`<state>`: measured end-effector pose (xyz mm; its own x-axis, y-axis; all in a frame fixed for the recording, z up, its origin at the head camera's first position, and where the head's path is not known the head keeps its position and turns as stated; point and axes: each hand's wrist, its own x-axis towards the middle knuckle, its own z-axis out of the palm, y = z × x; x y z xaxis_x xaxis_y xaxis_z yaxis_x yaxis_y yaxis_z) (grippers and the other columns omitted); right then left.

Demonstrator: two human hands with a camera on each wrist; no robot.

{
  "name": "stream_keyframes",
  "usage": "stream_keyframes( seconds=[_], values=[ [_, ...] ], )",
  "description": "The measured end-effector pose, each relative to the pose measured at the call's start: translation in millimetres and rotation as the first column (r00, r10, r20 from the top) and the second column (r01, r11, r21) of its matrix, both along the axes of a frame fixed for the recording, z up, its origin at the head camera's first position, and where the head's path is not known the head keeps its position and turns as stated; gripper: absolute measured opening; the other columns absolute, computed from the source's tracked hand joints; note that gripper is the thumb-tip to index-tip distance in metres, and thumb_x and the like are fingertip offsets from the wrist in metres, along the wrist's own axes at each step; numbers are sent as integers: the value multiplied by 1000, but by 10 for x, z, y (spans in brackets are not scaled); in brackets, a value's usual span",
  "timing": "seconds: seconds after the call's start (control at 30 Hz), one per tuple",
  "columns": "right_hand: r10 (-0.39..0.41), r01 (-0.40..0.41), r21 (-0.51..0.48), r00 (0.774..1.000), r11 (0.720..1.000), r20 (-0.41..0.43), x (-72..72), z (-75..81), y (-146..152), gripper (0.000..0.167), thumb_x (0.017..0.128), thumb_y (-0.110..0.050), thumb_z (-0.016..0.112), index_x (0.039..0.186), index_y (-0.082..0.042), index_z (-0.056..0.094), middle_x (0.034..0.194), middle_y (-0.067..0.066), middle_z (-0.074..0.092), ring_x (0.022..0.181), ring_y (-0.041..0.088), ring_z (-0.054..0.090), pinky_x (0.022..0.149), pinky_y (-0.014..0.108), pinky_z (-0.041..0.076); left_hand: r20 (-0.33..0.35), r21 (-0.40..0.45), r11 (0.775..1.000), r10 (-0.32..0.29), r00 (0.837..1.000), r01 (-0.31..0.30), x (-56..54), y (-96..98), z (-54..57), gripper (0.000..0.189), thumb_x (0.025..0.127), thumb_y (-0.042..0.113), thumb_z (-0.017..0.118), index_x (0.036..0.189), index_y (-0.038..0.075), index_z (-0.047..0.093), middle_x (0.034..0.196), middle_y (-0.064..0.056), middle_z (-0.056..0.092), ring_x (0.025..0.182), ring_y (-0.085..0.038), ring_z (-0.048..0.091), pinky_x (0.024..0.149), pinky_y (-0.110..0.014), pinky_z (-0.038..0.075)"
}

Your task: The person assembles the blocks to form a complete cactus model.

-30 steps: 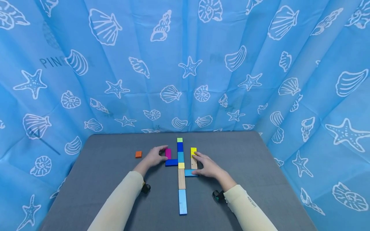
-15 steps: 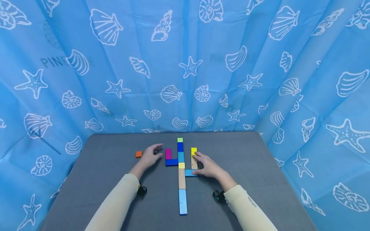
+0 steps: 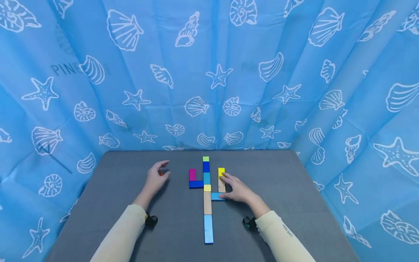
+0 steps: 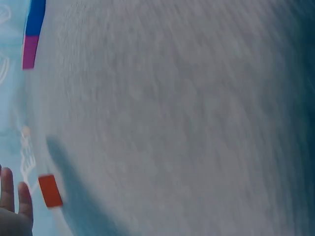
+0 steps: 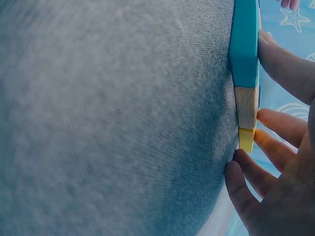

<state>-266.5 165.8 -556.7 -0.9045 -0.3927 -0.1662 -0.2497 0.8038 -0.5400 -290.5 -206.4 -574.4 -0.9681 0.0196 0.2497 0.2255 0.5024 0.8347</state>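
Note:
My left hand (image 3: 155, 180) hovers over the orange block (image 4: 50, 191) at the table's left, thumb and fingers parted. The left wrist view shows a gap between the visible fingers and that block; the head view mostly hides it behind the hand. My right hand (image 3: 238, 190) rests on the arm of blocks to the right of the column. Its thumb touches the light blue block (image 3: 216, 197), while fingers lie against the short wooden block (image 5: 246, 108) and the yellow block (image 3: 221, 170). These three lie flat, end to side, forming an L.
A straight column runs up the grey table (image 3: 262, 233): light blue block (image 3: 208, 229), long wooden block (image 3: 207, 202), pale yellow block (image 3: 207, 187), teal block (image 3: 206, 178), dark blue block, light green block (image 3: 205, 159). Left of it, another dark blue block (image 3: 196, 184) meets a magenta block (image 3: 192, 174).
My left hand has left the magenta block and moved left to the orange block. The right hand stays on its blocks. No block has visibly shifted on the table.

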Motion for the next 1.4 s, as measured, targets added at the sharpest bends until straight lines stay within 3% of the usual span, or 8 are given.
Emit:
stream_keyframes(
  seconds=[0.2,0.4,0.57,0.7,0.83,0.97,1.17,1.4],
  values=[
    [15,-15,3,1000,1000,1,0,-17,-2,80,86,-44,79,153,-17,45,165,7,31,150,36,29,115,59,33,11,-7,999,50,999,-50,58,-213,-19,46,93,0,67,138,1,58,135,-20,58,125,-38,55,101,-56,46],
    [18,-18,2,1000,1000,10,-1,7,-11,80,87,-44,78,154,-18,44,166,6,29,151,36,27,116,58,32,121,-49,995,95,988,-90,107,-353,-35,52,93,0,64,144,4,53,142,-20,52,130,-39,49,105,-57,43],
    [9,-9,3,1000,1000,10,-5,24,-8,79,87,-43,79,154,-19,44,166,5,29,152,34,27,117,58,31,229,-73,996,75,971,-59,108,-394,-80,60,92,0,64,149,1,45,145,-24,49,130,-40,48,106,-56,43],
    [5,-5,0,1000,1000,11,-5,23,-13,79,86,-43,79,153,-19,45,166,5,30,151,35,28,116,58,31,271,-112,994,48,961,-18,77,-399,-110,62,92,0,63,151,1,42,148,-26,46,135,-42,44,110,-59,38],
    [5,-5,1,1000,1000,7,-5,10,-14,79,86,-43,79,153,-18,46,165,6,30,151,36,29,115,59,32,266,-204,979,35,963,21,37,-384,-123,58,94,2,60,150,2,45,154,-26,41,142,-46,36,114,-62,30],
    [4,-4,-2,1000,1000,4,-5,5,-1,79,86,-44,79,153,-18,46,165,6,30,151,35,28,116,58,31,253,-268,963,55,966,15,7,-347,-132,52,95,2,60,146,1,50,152,-26,43,140,-47,37,113,-62,31],
    [-2,2,0,1000,1000,6,-15,1,15,79,87,-43,79,154,-19,45,166,6,29,151,35,28,116,58,31,257,-262,965,93,962,-23,-5,-299,-127,45,97,2,63,142,2,56,147,-25,50,135,-45,45,108,-59,40],
    [4,-4,1,1000,1000,7,-8,-10,8,79,87,-43,79,154,-18,44,166,6,29,151,35,28,116,58,31,271,-232,972,103,957,-38,4,-285,-93,42,96,6,66,138,5,60,144,-23,53,132,-43,49,107,-58,42]
  ],
)
